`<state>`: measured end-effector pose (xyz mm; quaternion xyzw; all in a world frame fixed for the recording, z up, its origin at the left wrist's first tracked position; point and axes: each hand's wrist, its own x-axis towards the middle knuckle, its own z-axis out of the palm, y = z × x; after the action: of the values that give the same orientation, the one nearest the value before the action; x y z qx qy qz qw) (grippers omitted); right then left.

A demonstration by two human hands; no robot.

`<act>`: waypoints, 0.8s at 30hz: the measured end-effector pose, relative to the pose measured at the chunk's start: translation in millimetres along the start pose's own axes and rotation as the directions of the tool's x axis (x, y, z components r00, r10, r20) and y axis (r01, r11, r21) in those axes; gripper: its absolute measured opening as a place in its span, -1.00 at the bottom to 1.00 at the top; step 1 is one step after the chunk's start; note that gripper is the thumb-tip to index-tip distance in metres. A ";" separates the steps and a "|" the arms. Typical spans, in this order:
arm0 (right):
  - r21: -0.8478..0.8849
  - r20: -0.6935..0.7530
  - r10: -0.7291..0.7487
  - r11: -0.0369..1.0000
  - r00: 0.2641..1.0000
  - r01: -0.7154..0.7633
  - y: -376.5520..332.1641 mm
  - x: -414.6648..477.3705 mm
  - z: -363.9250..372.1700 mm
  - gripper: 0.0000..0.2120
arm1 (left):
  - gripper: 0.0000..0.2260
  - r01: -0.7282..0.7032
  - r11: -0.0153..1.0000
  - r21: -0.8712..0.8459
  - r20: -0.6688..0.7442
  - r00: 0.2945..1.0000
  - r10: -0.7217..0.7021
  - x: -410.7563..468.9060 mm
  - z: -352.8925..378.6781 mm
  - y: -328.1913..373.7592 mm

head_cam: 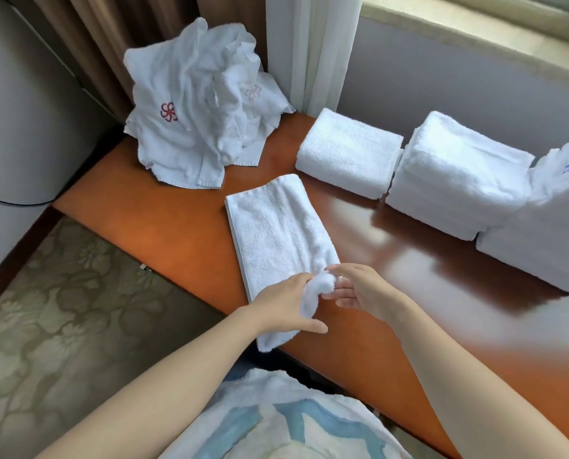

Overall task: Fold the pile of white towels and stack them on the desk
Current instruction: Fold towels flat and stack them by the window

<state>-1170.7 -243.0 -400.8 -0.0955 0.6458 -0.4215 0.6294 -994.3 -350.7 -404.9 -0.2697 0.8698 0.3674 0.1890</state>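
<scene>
A white towel [276, 226], folded into a long strip, lies slantwise in the middle of the frame on the orange-brown desk [164, 220]. Its near end hangs a little over the desk's front edge. The left hand [281, 306] rests on that near end, with its thumb stretched flat and its fingers curled round a bunched-up bit of the cloth. The right hand [362, 289] meets it from the right. Its fingertips touch the same bunch, but whether they pinch it or only touch it cannot be told.

In the upper left of the frame, at the desk's far corner, sits a crumpled pile of towels [193, 104], one showing a red flower mark. Along the far edge to the right lie a single folded towel [347, 152], a taller stack [455, 177] just beside it, and at the right edge another stack [555, 233] with a blue mark on top.

Behind the pile hang a brown curtain [77, 38] and a white curtain [309, 44]. A patterned carpet [61, 309] fills the lower left.
</scene>
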 end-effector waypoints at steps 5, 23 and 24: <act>-0.101 -0.023 -0.052 0.994 0.998 0.049 -4.2 -3.3 4.7 -0.67 | -0.56 0.039 0.997 -0.064 -0.103 0.994 -0.045 -1.9 -1.4 0.7; -0.693 0.000 -0.475 0.635 0.880 0.342 -26.8 0.1 26.7 -0.80 | -0.36 0.235 0.915 -0.329 0.090 0.972 -0.217 -13.8 -87.5 -51.7; -0.664 -0.030 -0.470 0.669 0.882 0.334 -27.7 1.0 26.0 -0.80 | -0.16 0.250 0.909 -0.334 0.098 0.968 -0.230 -15.0 -93.5 -56.8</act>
<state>-1158.9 -272.0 -379.3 -0.4024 0.7719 -0.3113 0.3812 -960.3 -448.2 -365.9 -0.3927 0.7469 0.4950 0.2073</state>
